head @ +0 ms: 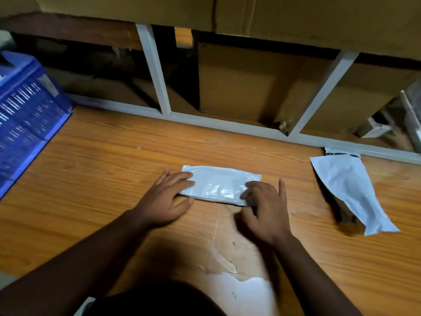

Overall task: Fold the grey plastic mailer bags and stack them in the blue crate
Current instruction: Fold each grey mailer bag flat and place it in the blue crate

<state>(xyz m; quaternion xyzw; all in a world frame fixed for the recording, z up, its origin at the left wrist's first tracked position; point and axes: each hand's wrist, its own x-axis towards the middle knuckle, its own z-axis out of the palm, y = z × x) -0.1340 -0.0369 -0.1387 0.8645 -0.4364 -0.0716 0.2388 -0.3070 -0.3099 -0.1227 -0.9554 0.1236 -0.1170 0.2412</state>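
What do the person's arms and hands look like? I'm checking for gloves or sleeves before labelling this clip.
Both forearms are bare as far as the view shows: no sleeves. The left hand and the right hand wear no gloves; no rings, watch or wristbands are visible. Dark clothing shows at the bottom edge.

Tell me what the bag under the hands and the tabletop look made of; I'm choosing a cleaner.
Folded mailer bag: thin glossy plastic film, judging by its shiny highlights and wrinkles.
Table: wood-grain finish, probably laminate over board, since a peeled patch near the front edge shows a paler layer.
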